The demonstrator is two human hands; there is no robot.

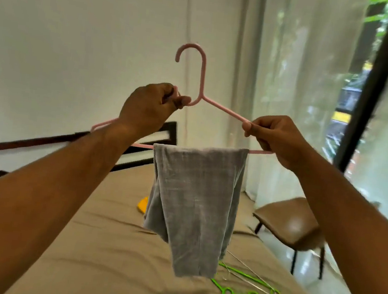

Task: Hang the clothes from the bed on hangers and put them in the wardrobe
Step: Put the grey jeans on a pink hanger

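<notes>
Two hands hold a pink hanger above the bed: the left hand pinches its shoulder beside the neck, the right hand pinches its right slope. The grey garment, draped over the level crossbar, hangs below, between both grips; hook upward.

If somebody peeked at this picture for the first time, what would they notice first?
The pink hanger held up in the middle, with a grey cloth draped over its bottom bar. The left hand grips it near the neck and the right hand pinches its right arm. Below, green hangers lie on the tan bed.
</notes>
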